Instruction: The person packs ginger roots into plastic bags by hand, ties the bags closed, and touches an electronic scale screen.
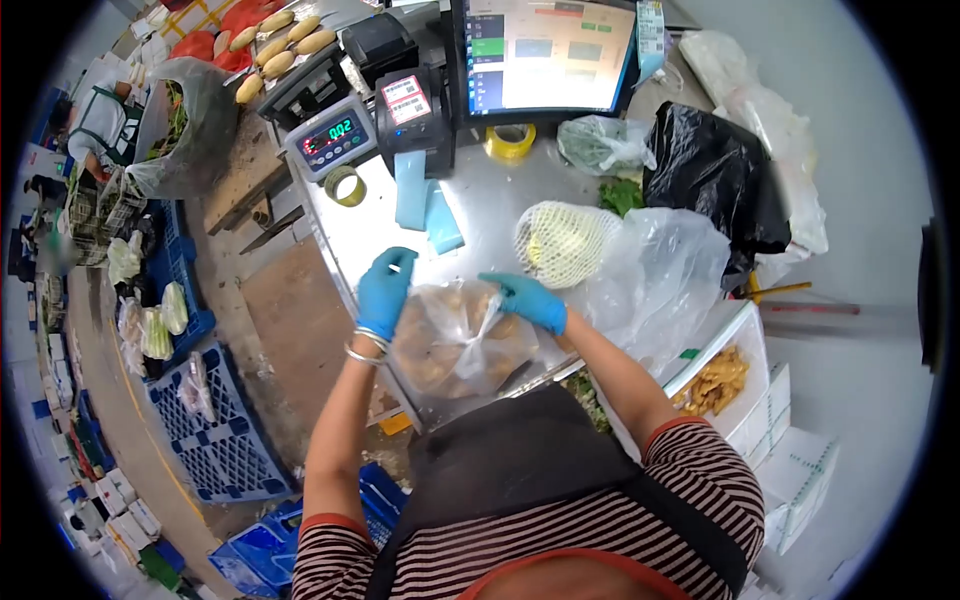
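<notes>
Knotted bag: the clear plastic bag (465,345) of brownish lumps sits at the near edge of the metal tabletop (485,190), between both hands, its twisted neck uppermost.
Left hand: the blue-gloved left hand (385,290) is at the bag's left side, fingers curled; I cannot tell whether they pinch anything.
Right hand: the gloved right hand (530,300) reaches in over the bag's upper right, fingers stretched leftward; whether they grip the plastic I cannot tell.
Blue strips: two strips (410,190) lie overlapping beyond the left hand, below the label printer (408,112).
Scale display: the scale readout (332,137) shows 0.02 in green, with an olive tape roll (345,187) just beside it.
Right side: a netted pale bundle (565,243) lies beside a loose clear bag (655,285), with a black bag (710,185) behind.
Top: yellow tape (510,143) rests below the lit monitor (550,60).
</notes>
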Demonstrator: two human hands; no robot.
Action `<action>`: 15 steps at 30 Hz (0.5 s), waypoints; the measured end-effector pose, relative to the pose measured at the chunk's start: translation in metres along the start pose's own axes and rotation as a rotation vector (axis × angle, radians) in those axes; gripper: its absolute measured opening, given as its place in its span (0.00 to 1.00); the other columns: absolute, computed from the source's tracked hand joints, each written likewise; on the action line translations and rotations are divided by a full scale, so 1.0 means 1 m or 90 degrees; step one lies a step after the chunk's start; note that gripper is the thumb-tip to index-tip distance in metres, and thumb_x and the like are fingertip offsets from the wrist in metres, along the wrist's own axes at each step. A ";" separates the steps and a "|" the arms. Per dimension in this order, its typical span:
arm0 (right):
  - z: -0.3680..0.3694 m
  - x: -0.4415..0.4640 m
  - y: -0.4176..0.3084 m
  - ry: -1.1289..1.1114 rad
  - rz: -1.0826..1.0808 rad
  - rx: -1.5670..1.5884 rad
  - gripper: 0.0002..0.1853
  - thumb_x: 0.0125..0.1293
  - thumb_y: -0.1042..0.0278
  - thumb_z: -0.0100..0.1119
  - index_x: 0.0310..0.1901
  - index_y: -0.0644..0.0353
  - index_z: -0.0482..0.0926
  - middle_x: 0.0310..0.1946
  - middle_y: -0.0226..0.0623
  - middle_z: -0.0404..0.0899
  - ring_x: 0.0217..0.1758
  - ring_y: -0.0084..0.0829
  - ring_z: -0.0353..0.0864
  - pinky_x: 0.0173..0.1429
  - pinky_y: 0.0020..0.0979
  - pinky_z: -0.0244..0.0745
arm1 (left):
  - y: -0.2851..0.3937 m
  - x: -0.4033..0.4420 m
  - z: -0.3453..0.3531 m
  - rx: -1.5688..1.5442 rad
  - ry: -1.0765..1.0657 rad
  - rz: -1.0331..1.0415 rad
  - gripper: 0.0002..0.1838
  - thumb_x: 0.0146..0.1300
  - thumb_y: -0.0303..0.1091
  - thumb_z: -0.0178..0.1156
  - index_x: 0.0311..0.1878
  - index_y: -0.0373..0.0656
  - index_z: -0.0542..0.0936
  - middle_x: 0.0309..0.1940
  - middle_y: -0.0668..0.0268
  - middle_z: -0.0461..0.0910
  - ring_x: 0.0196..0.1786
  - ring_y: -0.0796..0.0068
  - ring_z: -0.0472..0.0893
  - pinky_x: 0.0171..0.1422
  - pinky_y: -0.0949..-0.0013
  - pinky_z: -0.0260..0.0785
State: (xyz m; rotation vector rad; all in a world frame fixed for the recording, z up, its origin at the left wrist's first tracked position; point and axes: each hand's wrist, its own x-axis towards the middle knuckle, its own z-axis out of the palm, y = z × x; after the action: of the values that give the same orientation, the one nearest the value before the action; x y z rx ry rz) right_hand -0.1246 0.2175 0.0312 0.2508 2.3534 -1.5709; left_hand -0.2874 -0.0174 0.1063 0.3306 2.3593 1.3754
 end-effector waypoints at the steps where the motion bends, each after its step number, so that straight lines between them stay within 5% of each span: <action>1: -0.005 -0.008 0.002 -0.004 -0.024 -0.017 0.31 0.60 0.62 0.66 0.66 0.51 0.73 0.37 0.34 0.79 0.40 0.25 0.77 0.49 0.29 0.74 | -0.006 0.021 -0.004 -0.022 0.012 -0.003 0.12 0.66 0.38 0.60 0.44 0.41 0.84 0.35 0.64 0.84 0.34 0.74 0.81 0.44 0.69 0.74; 3: -0.033 -0.014 -0.013 -0.113 0.048 0.060 0.33 0.60 0.64 0.69 0.67 0.55 0.72 0.37 0.31 0.80 0.40 0.22 0.77 0.50 0.27 0.74 | -0.008 0.051 -0.011 -0.032 0.038 -0.034 0.12 0.66 0.35 0.61 0.44 0.36 0.84 0.38 0.65 0.83 0.38 0.78 0.80 0.47 0.72 0.73; 6: -0.063 0.004 -0.016 -0.073 0.045 0.071 0.31 0.59 0.62 0.68 0.65 0.57 0.74 0.36 0.36 0.82 0.38 0.26 0.80 0.48 0.29 0.76 | -0.027 0.095 -0.009 -0.122 0.051 -0.011 0.15 0.64 0.38 0.62 0.47 0.37 0.83 0.39 0.62 0.84 0.40 0.73 0.80 0.49 0.71 0.72; 10: -0.092 0.069 -0.046 0.139 -0.055 -0.118 0.24 0.61 0.63 0.66 0.60 0.51 0.79 0.37 0.34 0.82 0.37 0.28 0.80 0.48 0.29 0.76 | -0.065 0.160 0.005 -0.172 0.005 -0.098 0.20 0.61 0.39 0.65 0.52 0.35 0.79 0.44 0.62 0.83 0.45 0.73 0.79 0.53 0.70 0.72; 15: -0.095 0.180 -0.073 0.201 -0.135 -0.213 0.20 0.61 0.62 0.64 0.56 0.51 0.81 0.40 0.37 0.80 0.41 0.33 0.80 0.50 0.33 0.76 | -0.043 0.191 0.013 -0.299 -0.083 -0.220 0.24 0.62 0.43 0.64 0.57 0.39 0.78 0.44 0.66 0.81 0.42 0.74 0.77 0.48 0.73 0.69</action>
State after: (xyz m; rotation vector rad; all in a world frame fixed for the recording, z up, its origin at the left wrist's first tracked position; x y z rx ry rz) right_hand -0.3300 0.2730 0.0672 0.1874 2.9259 -1.2641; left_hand -0.4538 0.0460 0.0228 -0.1146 1.8083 1.6131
